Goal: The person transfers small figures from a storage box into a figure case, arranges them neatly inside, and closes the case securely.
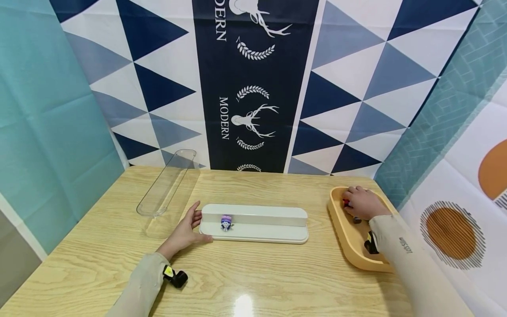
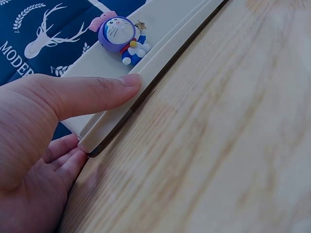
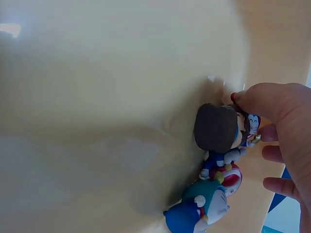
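Note:
My left hand (image 1: 184, 235) holds the left end of a white two-step display stand (image 1: 257, 233), thumb along its front rim and fingers at its end. A small blue-and-white cat figurine (image 2: 116, 35) in a purple hood with a pink bow is on the stand's lower step, near that hand. At the right, my right hand (image 1: 365, 202) reaches into an orange tray (image 1: 356, 260). In the right wrist view its thumb and forefinger pinch a small figurine (image 3: 253, 123) with a blue-and-white face, partly hidden behind a brown-topped figurine (image 3: 215, 128).
Beside these in the orange tray lies a blue-and-teal figurine (image 3: 201, 201). A clear plastic cover (image 1: 170, 189) stands on the wooden table (image 1: 257, 277) at the back left. Patterned cloth (image 1: 253, 88) hangs behind the table and at its sides.

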Motion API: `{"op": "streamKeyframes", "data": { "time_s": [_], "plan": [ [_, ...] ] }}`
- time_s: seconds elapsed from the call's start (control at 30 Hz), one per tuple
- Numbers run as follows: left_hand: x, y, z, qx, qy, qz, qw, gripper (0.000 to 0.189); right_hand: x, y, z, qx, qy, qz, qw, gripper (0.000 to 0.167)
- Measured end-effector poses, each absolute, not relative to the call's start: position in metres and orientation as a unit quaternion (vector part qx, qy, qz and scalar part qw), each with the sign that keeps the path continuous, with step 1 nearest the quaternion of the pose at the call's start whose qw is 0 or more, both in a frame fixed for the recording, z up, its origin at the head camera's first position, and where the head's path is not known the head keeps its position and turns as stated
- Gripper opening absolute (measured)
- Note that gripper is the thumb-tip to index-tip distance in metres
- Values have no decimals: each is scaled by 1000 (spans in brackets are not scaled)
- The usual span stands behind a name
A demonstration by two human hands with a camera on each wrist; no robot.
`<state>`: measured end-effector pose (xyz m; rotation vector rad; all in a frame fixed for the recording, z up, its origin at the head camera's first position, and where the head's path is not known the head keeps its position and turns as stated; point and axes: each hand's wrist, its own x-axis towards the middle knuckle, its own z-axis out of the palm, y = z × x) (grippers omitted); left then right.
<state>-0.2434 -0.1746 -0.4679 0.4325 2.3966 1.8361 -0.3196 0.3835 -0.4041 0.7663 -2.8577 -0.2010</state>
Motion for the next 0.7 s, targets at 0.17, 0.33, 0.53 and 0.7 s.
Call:
{"op": "streamKeyframes", "data": {
  "time_s": [0.17, 0.33, 0.53, 0.7],
  "plan": [
    [-242, -174, -467, 142, 786, 600, 47, 123, -321, 385, -408, 256, -960, -72, 90, 15],
    [-243, -174, -468, 143, 784, 602, 46, 122, -321, 383, -408, 250, -963, -61, 81, 18],
    [-244, -174, -469, 144, 780, 607, 43, 123, -320, 379, -403, 241, -967, -25, 81, 17],
    [-243, -174, -468, 147, 783, 603, 41, 123, -320, 378, -399, 240, -969, 14, 62, 24]
  ]
}}
